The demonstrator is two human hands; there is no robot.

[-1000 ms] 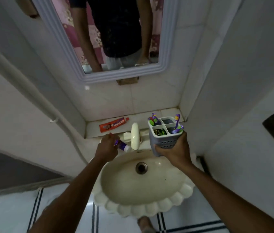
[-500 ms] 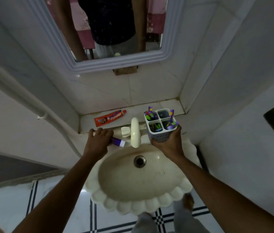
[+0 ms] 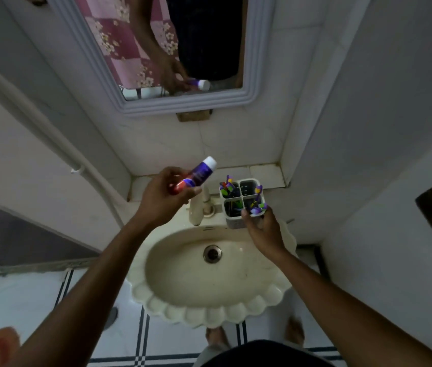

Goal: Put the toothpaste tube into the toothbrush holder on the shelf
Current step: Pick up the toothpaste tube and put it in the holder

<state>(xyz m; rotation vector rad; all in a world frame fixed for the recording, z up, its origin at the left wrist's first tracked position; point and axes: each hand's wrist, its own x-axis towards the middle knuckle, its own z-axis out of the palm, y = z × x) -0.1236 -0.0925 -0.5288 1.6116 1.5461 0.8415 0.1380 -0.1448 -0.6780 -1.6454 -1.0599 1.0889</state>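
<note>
Above the scalloped sink (image 3: 209,295), our left hand (image 3: 163,198) grips the purple toothpaste tube (image 3: 196,176), fingers (image 3: 192,192) curled tight around its lower end, white cap tilted up toward the mirror (image 3: 183,49). Just right of it, our right hand (image 3: 262,229) clasps the toothbrush holder (image 3: 241,201) from below, toothbrushes (image 3: 255,198) standing in its compartments, the shelf (image 3: 265,173) just beyond.

The toothbrush holder (image 3: 241,201) stands at the sink's (image 3: 209,308) back right edge, just right of the tap (image 3: 196,207); the toothpaste tube (image 3: 196,176) is left of it.
</note>
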